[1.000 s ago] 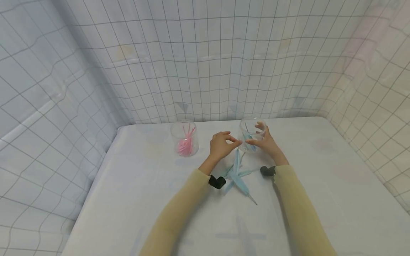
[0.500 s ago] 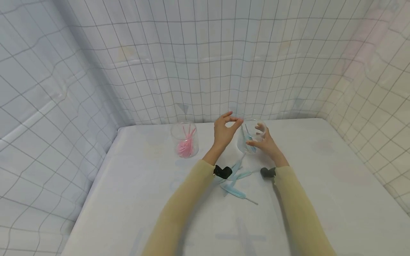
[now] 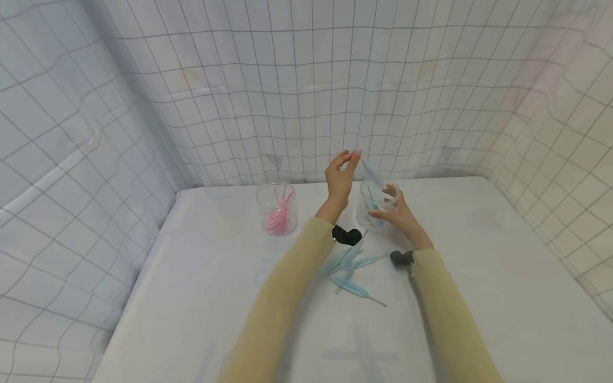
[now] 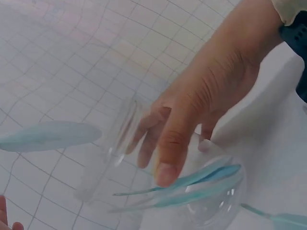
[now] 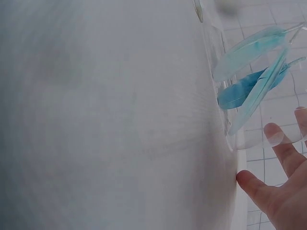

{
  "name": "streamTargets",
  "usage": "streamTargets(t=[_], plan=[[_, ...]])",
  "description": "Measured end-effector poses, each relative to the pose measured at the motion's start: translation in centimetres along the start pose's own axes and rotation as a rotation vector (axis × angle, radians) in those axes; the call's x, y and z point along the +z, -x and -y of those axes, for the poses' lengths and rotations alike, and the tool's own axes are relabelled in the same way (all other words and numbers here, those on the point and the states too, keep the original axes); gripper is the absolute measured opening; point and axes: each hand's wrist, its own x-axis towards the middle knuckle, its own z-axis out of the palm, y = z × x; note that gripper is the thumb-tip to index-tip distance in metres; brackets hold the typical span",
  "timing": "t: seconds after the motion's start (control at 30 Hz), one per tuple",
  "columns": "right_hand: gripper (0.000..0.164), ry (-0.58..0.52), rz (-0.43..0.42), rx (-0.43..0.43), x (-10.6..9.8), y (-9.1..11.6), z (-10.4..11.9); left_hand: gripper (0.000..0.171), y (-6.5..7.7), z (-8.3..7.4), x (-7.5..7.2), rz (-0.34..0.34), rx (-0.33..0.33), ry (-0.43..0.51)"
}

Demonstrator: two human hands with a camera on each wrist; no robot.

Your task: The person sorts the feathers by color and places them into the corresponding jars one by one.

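Between thumb and fingertips, my left hand (image 3: pixel 340 178) pinches a light blue feather (image 3: pixel 372 174) by its quill. The feather slants down toward the mouth of a clear jar (image 3: pixel 360 214), its vane close over the rim; in the left wrist view the held feather (image 4: pixel 50 135) points at the opening. My right hand (image 3: pixel 401 215) grips the jar's right side, thumb in front and fingers behind. Inside the jar, several blue feathers (image 5: pixel 252 91) lean with quills upward. More loose blue feathers (image 3: pixel 349 286) lie on the table near my wrists.
A second clear jar (image 3: pixel 261 205) stands to the left, with pink feathers (image 3: pixel 278 219) in it. The white table (image 3: pixel 215 298) ends at a hanging grid-patterned curtain (image 3: pixel 306 96), which also runs along both sides.
My left hand has lifted a feather off the loose pile and raised it up and away, over the right jar's mouth. My right hand has stayed at the jar.
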Motion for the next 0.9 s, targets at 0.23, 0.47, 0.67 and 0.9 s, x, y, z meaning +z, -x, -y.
streamTargets(t=[0.23, 0.47, 0.67, 0.9], plan=[[0.092, 0.003, 0.002, 0.005, 0.3, 0.1, 0.2, 0.031, 1.0, 2.5, -1.4, 0.049, -0.131, -0.136], [0.094, 0.004, 0.007, -0.001, 0.1, 0.0, 0.1, 0.040, 1.9, 4.6, -4.4, 0.128, -0.162, -0.266], [0.096, 0.018, 0.010, 0.005, 0.0, 0.2, 0.4, 0.039, 3.3, 5.8, -5.6, 0.119, -0.154, -0.607], [0.098, 0.045, -0.014, -0.001, 0.1, -0.7, -1.3, 0.037, 5.3, 6.7, -5.4, 0.271, -0.124, -0.968]])
